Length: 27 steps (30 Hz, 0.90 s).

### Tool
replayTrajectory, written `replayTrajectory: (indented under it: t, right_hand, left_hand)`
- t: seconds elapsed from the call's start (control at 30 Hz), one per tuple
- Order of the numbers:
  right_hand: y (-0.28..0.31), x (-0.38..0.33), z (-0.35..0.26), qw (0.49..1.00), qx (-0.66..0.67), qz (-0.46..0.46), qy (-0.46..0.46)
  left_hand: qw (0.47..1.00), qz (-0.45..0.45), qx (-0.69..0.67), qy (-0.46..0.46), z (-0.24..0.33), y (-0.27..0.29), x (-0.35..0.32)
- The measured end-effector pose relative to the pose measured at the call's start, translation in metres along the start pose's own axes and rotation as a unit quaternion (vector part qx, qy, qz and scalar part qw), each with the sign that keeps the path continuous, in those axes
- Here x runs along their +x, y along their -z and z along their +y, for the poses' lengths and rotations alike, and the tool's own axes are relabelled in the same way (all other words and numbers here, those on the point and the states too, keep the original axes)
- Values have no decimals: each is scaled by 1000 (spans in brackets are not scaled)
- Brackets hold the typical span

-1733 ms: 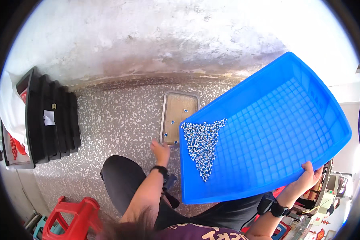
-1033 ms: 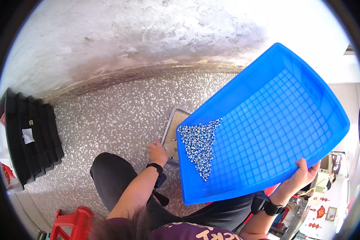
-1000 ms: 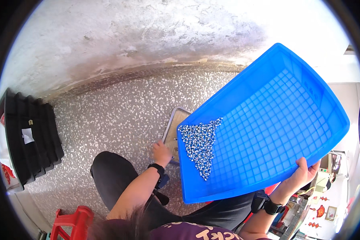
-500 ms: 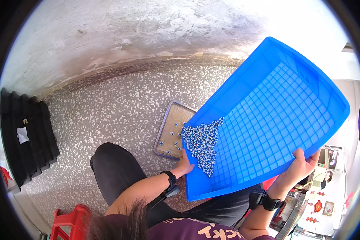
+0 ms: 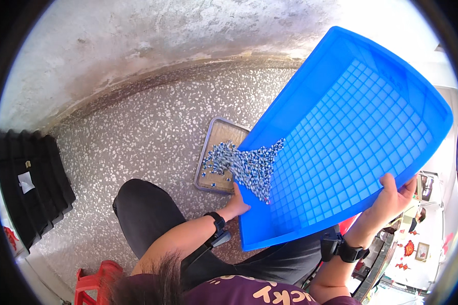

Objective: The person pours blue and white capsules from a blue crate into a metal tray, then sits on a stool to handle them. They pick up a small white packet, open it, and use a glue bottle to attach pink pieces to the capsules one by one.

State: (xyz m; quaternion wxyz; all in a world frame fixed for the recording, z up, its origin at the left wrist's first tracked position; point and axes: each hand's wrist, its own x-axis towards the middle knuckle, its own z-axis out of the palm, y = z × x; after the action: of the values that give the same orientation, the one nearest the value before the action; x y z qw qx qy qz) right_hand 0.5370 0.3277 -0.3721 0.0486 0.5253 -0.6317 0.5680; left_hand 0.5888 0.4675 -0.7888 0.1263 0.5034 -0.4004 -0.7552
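A large blue plastic tray (image 5: 341, 152) with a grid floor is tilted down to the left between my hands. My left hand (image 5: 235, 205) grips its lower left edge, thumb on the rim and other fingers hidden underneath. Around the near right rim, my right hand (image 5: 392, 199) is closed with its thumb over the edge. Many small blue-and-silver pieces (image 5: 257, 165), too small to name, are heaped in the tray's left corner and stream over the edge. Below that corner, a shallow rectangular container (image 5: 204, 170) on the floor catches them on its tan bottom.
Stacked black crates (image 5: 33, 183) stand at the left. A red plastic stool (image 5: 97, 284) is at the lower left, near my bent knee (image 5: 142, 208). A stained wall (image 5: 188, 35) rises beyond the speckled floor (image 5: 132, 132). Shelves and red decorations appear at the lower right.
The tray's far right end has risen and the tilt looks steeper. Pieces now pour in a stream into the container, where only a few lay before.
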Motion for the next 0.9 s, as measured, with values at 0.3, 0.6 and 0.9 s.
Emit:
replayTrajectory:
  t: [0.3,0.6,0.9]
  right_hand:
    - [-8,1,3,1000,-6,18,16]
    - [2,-2,7,999,-14,-9,32]
    - [18,5,19,1000,-9,10,14]
  left_hand:
    - [1000,-21,-3,11,11,0,9]
    - [999,-3,38,26,16,-2,9]
    - [1000,-11,11,9,33,12,-9]
